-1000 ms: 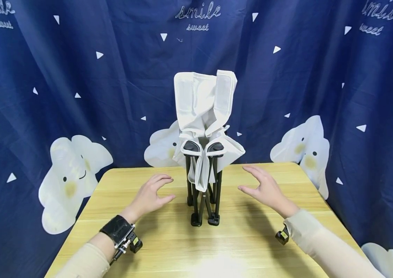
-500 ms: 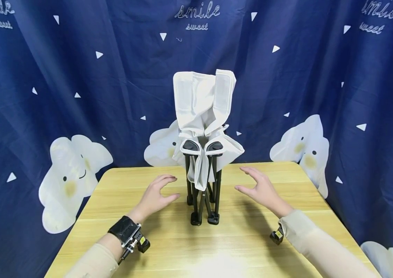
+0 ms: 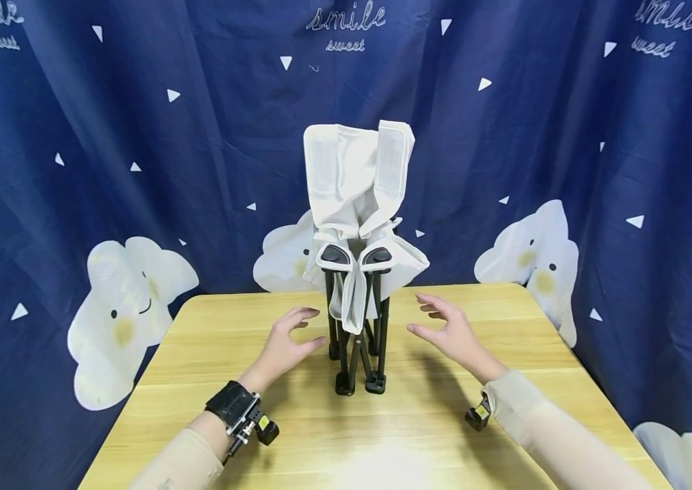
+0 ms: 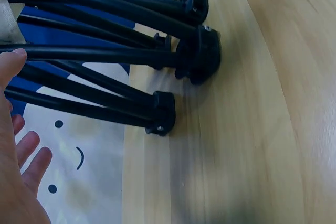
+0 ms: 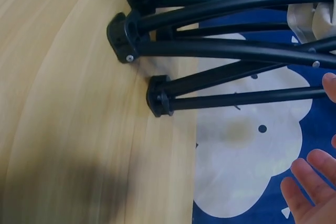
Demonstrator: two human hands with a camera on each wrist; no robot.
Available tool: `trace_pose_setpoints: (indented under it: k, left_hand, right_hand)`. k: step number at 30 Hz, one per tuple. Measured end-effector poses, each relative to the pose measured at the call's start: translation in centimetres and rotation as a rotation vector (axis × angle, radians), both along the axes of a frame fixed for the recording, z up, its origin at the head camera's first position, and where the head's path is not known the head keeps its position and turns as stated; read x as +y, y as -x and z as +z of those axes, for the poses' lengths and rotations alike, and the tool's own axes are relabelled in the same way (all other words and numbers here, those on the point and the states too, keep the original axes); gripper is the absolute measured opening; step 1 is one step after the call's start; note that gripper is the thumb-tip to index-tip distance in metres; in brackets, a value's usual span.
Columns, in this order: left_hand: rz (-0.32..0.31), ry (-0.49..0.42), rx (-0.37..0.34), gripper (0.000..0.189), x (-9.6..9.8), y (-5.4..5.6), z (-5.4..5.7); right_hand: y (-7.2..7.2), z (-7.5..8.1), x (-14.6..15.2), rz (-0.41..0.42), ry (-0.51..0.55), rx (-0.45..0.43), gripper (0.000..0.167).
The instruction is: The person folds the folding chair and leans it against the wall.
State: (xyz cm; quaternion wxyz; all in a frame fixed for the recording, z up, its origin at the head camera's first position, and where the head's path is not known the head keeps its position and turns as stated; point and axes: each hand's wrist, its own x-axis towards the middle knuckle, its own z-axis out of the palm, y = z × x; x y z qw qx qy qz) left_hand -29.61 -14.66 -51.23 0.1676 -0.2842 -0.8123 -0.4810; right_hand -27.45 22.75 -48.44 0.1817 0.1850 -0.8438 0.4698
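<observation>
A small folding chair point(image 3: 354, 173) with white fabric and thin black legs stands upright and folded together at the middle of the table in the head view. My left hand point(image 3: 284, 347) is to the left of its legs, fingers spread and lightly bent, holding nothing. On the other side my right hand point(image 3: 452, 337) faces the chair across a wider gap, thumb apart from the fingers. Black legs with plastic feet point(image 4: 202, 53) fill the left wrist view, where the thumb appears close to a leg; contact cannot be told. The right wrist view shows crossing legs point(image 5: 210, 51) beside my fingertips point(image 5: 296, 198).
The wooden table point(image 3: 419, 422) has rounded far corners. Behind it hangs a dark blue curtain point(image 3: 211, 150) with white clouds and triangles, close to the table's back edge.
Both hands have moved inward toward the chair, the left one rightward and the right one slightly leftward. The chair has stayed in place.
</observation>
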Motion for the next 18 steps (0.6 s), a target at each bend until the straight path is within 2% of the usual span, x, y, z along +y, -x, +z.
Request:
trace_pose_setpoints:
  k: [5, 9, 13, 18]
  left_hand:
    - [-0.013, -0.081, -0.085, 0.051, 0.7, -0.2, 0.1]
    - [-0.019, -0.157, -0.151, 0.048, 1.1, -0.2, 0.0]
    - [-0.023, -0.201, -0.178, 0.045, 1.4, -0.2, -0.2]
    - [-0.02, -0.197, -0.197, 0.048, 1.6, -0.4, -0.4]
  right_hand:
    - [-0.1, 0.0, -0.5, 0.031, 0.097, -0.06, 0.059]
    - [-0.2, 0.1, -1.0, 0.037, 0.16, -0.071, 0.057]
    - [-0.2, 0.0, -1.3, 0.041, 0.192, -0.072, 0.056]
    - [-0.2, -0.4, -1.6, 0.056, 0.211, -0.073, 0.055]
